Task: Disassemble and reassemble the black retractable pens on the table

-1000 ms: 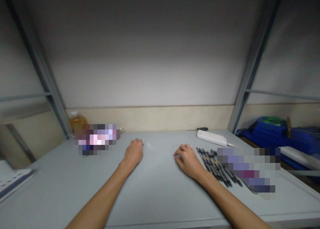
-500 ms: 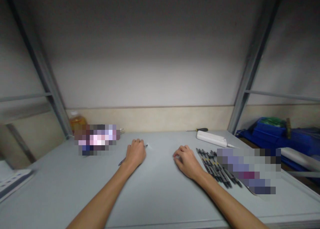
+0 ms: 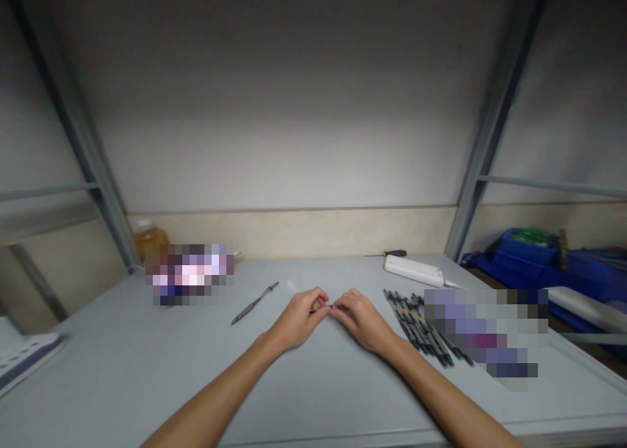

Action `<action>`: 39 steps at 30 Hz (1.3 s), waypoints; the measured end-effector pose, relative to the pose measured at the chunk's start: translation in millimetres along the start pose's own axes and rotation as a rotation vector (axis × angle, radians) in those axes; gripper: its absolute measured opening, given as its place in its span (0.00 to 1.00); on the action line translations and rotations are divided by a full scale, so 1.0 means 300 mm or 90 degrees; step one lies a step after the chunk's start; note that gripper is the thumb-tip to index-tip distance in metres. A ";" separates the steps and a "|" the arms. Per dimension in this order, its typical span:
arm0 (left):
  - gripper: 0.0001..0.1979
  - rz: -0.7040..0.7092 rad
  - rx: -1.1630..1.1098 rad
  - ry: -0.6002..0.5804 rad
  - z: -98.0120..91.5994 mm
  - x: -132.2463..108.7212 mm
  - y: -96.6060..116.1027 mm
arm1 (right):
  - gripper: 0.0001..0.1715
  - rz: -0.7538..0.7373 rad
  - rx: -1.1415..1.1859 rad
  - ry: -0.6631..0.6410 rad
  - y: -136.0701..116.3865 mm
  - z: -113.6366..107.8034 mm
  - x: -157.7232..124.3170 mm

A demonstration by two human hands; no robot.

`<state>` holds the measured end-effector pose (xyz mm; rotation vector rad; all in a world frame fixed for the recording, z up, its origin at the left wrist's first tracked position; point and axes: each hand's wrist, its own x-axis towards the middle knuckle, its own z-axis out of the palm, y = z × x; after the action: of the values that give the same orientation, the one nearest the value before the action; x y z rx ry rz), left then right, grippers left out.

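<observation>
My left hand (image 3: 302, 317) and my right hand (image 3: 360, 316) meet above the middle of the table, fingertips almost touching. Both are closed in a pinch on a thin dark pen-like piece (image 3: 334, 306) that runs between them. My fingers cover most of it, so its full shape is hidden. A grey and black pen (image 3: 255, 303) lies slanted on the table to the left of my left hand. Several similar pens (image 3: 416, 324) lie side by side in a slanted row, right of my right hand.
A white power strip (image 3: 414, 270) and a screwdriver (image 3: 392, 253) lie at the back right of the grey table (image 3: 122, 369). A bottle with amber liquid (image 3: 151, 239) stands back left beside a blurred-out pile. Another blurred-out item lies right of the pens. Metal posts rise at both sides.
My left hand has left the pen lying on the table and moved right to meet my right hand. It now pinches the thin piece too. My right hand has barely shifted.
</observation>
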<state>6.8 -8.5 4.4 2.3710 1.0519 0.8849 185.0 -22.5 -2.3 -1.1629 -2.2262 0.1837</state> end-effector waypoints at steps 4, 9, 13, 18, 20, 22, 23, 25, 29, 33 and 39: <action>0.10 0.036 0.131 -0.001 -0.033 0.000 -0.033 | 0.16 0.092 0.005 0.063 0.017 -0.017 0.009; 0.11 0.104 0.387 -0.014 -0.054 0.003 -0.039 | 0.18 0.161 0.037 0.002 0.024 -0.034 0.010; 0.10 0.172 0.539 -0.023 -0.026 0.000 0.010 | 0.19 0.113 -0.025 -0.004 -0.006 -0.020 0.004; 0.06 0.206 0.583 -0.047 0.019 -0.001 0.070 | 0.17 0.222 -0.220 -0.107 -0.057 -0.003 0.016; 0.09 0.189 0.593 -0.035 0.027 0.000 0.076 | 0.18 0.265 -0.246 -0.105 -0.064 -0.002 0.022; 0.09 0.158 0.598 -0.021 0.033 0.002 0.071 | 0.18 0.273 -0.257 -0.111 -0.066 -0.001 0.025; 0.08 0.140 0.596 -0.022 0.037 0.003 0.065 | 0.18 0.268 -0.265 -0.116 -0.068 0.000 0.025; 0.07 0.098 0.585 -0.043 0.044 0.005 0.054 | 0.18 0.243 -0.286 -0.127 -0.074 0.007 0.024; 0.10 -0.002 0.554 -0.111 0.053 0.007 0.045 | 0.18 0.186 -0.332 -0.143 -0.094 0.022 0.019; 0.12 -0.095 0.529 -0.120 0.054 0.002 0.051 | 0.22 0.147 -0.369 -0.142 -0.101 0.025 0.022; 0.09 -0.083 0.464 -0.097 0.052 -0.008 0.050 | 0.20 0.134 -0.385 -0.143 -0.090 0.008 0.028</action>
<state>23.8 -21.4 0.8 2.8202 1.6482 0.2778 161.3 -31.9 10.1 -1.7710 -2.4309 -0.3142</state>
